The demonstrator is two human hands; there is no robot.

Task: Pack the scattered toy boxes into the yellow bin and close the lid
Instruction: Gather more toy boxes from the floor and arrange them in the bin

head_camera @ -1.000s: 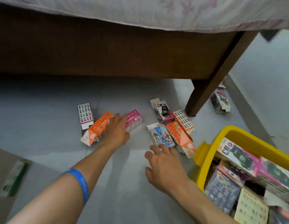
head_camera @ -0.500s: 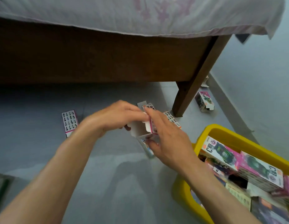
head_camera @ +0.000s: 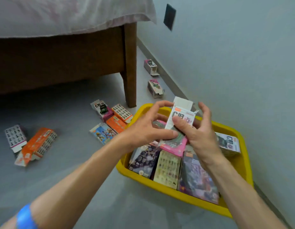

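Note:
Both hands hold a pink and white toy box point(head_camera: 181, 120) over the yellow bin point(head_camera: 161, 184). My left hand point(head_camera: 148, 128) grips its left side and my right hand point(head_camera: 197, 131) pinches its front with the thumb. The box's top flap stands open. The bin, on the floor at right, holds several toy boxes packed upright. Loose boxes lie on the floor: an orange one point(head_camera: 37, 145) and a white one point(head_camera: 15, 137) at left, a cluster point(head_camera: 110, 121) beside the bin, and two point(head_camera: 154, 85) near the wall. No lid is in view.
A wooden bed point(head_camera: 61, 58) with a pale sheet fills the upper left; its leg point(head_camera: 130, 66) stands just behind the bin. A wall with a dark plate point(head_camera: 169, 16) runs along the right. Grey floor lies in front.
My hands have lifted the pink box off the floor and carried it right, over the bin. The view has swung right with them.

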